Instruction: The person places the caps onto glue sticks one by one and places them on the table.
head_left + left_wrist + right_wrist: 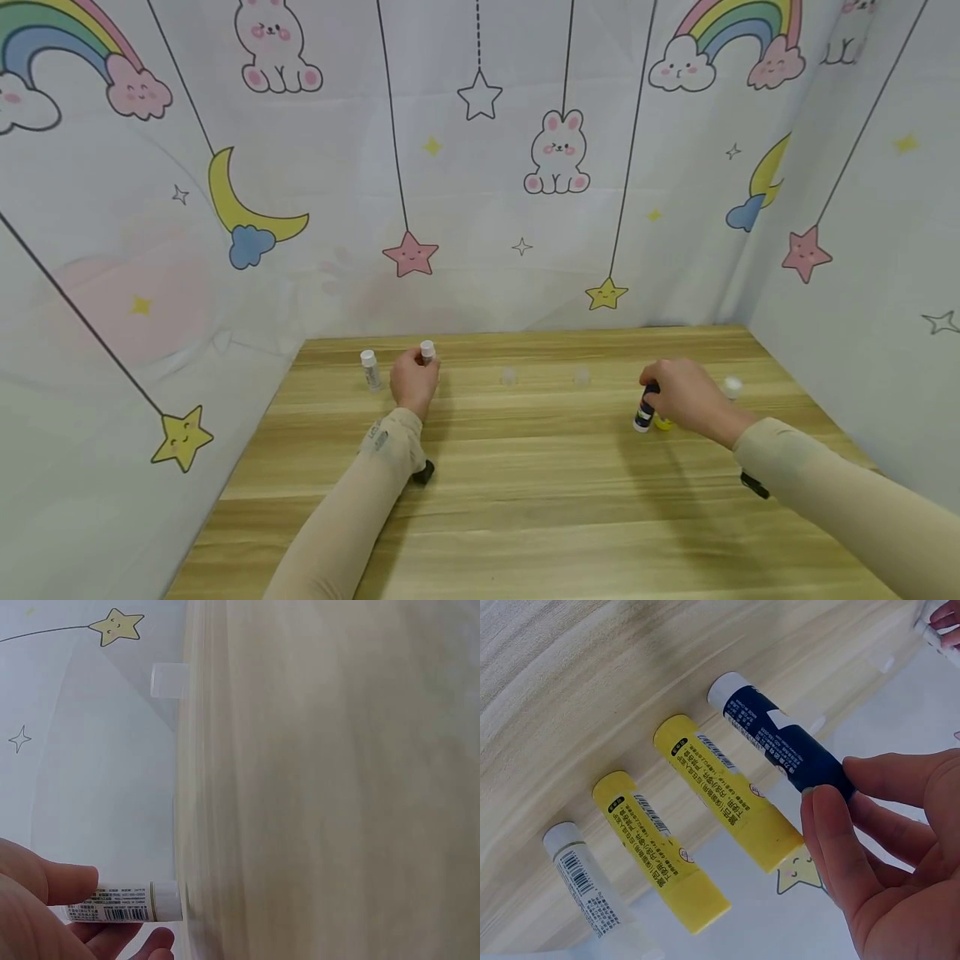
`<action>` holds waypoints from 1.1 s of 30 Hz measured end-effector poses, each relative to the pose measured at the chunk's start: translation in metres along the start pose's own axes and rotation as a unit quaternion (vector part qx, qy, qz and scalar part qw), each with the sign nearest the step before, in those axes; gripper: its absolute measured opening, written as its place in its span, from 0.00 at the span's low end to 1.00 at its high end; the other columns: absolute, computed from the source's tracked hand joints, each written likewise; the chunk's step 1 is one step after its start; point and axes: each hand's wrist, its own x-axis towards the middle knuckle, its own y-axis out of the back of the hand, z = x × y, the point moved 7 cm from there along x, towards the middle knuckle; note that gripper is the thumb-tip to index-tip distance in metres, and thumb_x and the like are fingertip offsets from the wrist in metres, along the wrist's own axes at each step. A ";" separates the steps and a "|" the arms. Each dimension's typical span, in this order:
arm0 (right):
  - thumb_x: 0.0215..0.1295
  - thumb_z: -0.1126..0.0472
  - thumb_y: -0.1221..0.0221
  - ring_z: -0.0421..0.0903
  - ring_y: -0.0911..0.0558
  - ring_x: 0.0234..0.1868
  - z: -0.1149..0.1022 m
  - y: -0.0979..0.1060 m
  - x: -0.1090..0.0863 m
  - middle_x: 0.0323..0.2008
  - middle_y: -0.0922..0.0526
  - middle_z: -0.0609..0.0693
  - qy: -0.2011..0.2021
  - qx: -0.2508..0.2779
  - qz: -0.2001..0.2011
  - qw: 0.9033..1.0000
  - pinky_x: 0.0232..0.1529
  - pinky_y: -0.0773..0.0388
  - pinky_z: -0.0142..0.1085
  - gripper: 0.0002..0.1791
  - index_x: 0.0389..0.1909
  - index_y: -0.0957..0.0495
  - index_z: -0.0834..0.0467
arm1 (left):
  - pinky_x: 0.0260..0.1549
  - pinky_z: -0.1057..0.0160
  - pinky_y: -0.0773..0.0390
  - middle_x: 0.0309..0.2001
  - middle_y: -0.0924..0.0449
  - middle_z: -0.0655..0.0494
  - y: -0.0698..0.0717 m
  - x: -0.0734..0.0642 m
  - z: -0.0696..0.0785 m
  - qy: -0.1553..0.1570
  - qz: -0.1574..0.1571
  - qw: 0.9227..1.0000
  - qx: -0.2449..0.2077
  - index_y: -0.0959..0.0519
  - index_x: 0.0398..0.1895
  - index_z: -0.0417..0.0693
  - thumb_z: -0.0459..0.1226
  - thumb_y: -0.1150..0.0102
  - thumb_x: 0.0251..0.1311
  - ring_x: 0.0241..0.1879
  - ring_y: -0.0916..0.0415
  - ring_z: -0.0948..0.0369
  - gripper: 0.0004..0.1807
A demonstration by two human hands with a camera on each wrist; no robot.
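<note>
In the head view my left hand (414, 383) grips a white glue stick (124, 903) by its sides; its base meets the wooden table in the left wrist view. A second white glue stick (371, 372) stands just left of that hand. On the right, my right hand (688, 400) pinches the top of a dark blue glue stick (784, 735) between thumb and fingers. Its white base end is at or close to the tabletop. Beside it, in the right wrist view, two yellow glue sticks (724, 791) stand in a row with another white glue stick (589, 889).
Two small clear pieces (509, 377) (582, 377) sit on the wooden table (525, 500) between the hands. A cloth with printed stars and rabbits (480, 183) hangs behind the table's back edge and along both sides.
</note>
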 end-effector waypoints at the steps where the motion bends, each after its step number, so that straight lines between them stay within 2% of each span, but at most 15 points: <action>1: 0.58 0.69 0.33 0.44 0.17 0.29 0.000 0.001 0.000 0.37 0.14 0.59 0.000 -0.002 0.003 1.000 0.31 0.18 0.42 0.10 0.41 0.14 0.66 | 0.50 0.46 0.24 0.48 0.17 0.44 0.000 0.000 0.001 -0.002 0.000 1.000 0.001 0.17 0.52 0.41 0.38 0.34 0.64 0.48 0.22 0.46 0.16; 6: 0.61 0.67 0.35 0.52 0.14 0.37 -0.001 0.006 -0.001 0.41 0.13 0.60 -0.007 -0.004 0.012 1.000 0.36 0.17 0.47 0.11 0.43 0.14 0.66 | 0.49 0.47 0.23 0.46 0.16 0.44 0.004 -0.004 0.007 -0.022 0.000 1.000 0.002 0.17 0.52 0.40 0.38 0.33 0.64 0.47 0.21 0.47 0.16; 10: 0.63 0.65 0.35 0.54 0.14 0.37 -0.004 0.012 0.001 0.41 0.13 0.60 -0.013 -0.016 0.013 1.000 0.35 0.17 0.49 0.10 0.44 0.14 0.64 | 0.48 0.47 0.23 0.46 0.16 0.44 0.007 -0.008 0.011 -0.035 -0.001 0.999 -0.003 0.17 0.51 0.40 0.38 0.33 0.63 0.46 0.20 0.48 0.16; 12: 0.63 0.63 0.34 0.53 0.14 0.36 -0.006 0.017 0.002 0.41 0.13 0.59 -0.016 -0.028 0.016 0.999 0.33 0.17 0.49 0.10 0.43 0.14 0.64 | 0.48 0.48 0.23 0.46 0.16 0.45 0.008 -0.009 0.013 -0.040 -0.002 0.999 -0.001 0.17 0.52 0.40 0.38 0.33 0.63 0.46 0.20 0.48 0.16; 14: 0.63 0.62 0.34 0.50 0.15 0.31 -0.008 0.021 0.004 0.41 0.13 0.60 -0.023 -0.037 0.019 0.999 0.27 0.19 0.46 0.11 0.43 0.14 0.63 | 0.48 0.48 0.23 0.46 0.16 0.46 0.008 -0.011 0.015 -0.046 -0.002 0.999 0.005 0.18 0.52 0.41 0.39 0.34 0.64 0.46 0.20 0.49 0.16; 18: 0.65 0.61 0.36 0.43 0.22 0.21 -0.012 0.028 0.011 0.44 0.14 0.61 -0.042 -0.034 0.021 0.998 0.18 0.28 0.38 0.12 0.45 0.14 0.63 | 0.48 0.47 0.24 0.45 0.16 0.46 0.011 -0.014 0.023 -0.059 0.001 0.998 0.016 0.18 0.54 0.41 0.39 0.35 0.65 0.45 0.20 0.49 0.17; 20: 0.66 0.60 0.37 0.43 0.24 0.20 -0.017 0.030 0.015 0.46 0.14 0.61 -0.047 -0.032 0.021 0.998 0.16 0.31 0.37 0.13 0.47 0.14 0.62 | 0.47 0.47 0.24 0.44 0.16 0.46 0.014 -0.016 0.027 -0.064 0.002 0.998 0.017 0.18 0.54 0.42 0.39 0.35 0.65 0.44 0.20 0.49 0.17; 23: 0.66 0.59 0.36 0.47 0.19 0.28 -0.027 0.031 0.021 0.46 0.14 0.59 -0.041 -0.040 0.032 0.998 0.18 0.27 0.38 0.13 0.46 0.13 0.60 | 0.46 0.48 0.23 0.43 0.16 0.48 0.018 -0.020 0.032 -0.071 0.004 0.997 0.017 0.18 0.54 0.43 0.39 0.35 0.65 0.42 0.20 0.50 0.17; 26: 0.65 0.58 0.36 0.51 0.15 0.38 -0.039 0.029 0.027 0.45 0.13 0.56 -0.022 -0.042 0.049 0.998 0.27 0.20 0.43 0.11 0.45 0.12 0.58 | 0.43 0.49 0.23 0.42 0.16 0.49 0.021 -0.023 0.036 -0.080 0.006 0.997 0.018 0.17 0.53 0.44 0.39 0.35 0.65 0.40 0.21 0.51 0.16; 30: 0.66 0.60 0.37 0.53 0.15 0.42 -0.054 0.022 0.037 0.45 0.13 0.54 0.000 -0.016 0.058 0.998 0.37 0.18 0.49 0.11 0.45 0.13 0.59 | 0.39 0.51 0.23 0.39 0.16 0.51 0.026 -0.028 0.043 -0.097 0.006 0.995 0.019 0.16 0.52 0.46 0.39 0.35 0.65 0.36 0.22 0.53 0.14; 33: 0.67 0.60 0.36 0.53 0.14 0.42 -0.064 0.016 0.045 0.45 0.13 0.53 0.008 -0.001 0.056 0.998 0.39 0.17 0.49 0.11 0.45 0.13 0.59 | 0.37 0.53 0.24 0.37 0.17 0.52 0.030 -0.032 0.048 -0.106 0.008 0.994 0.016 0.16 0.51 0.47 0.39 0.34 0.64 0.35 0.23 0.54 0.13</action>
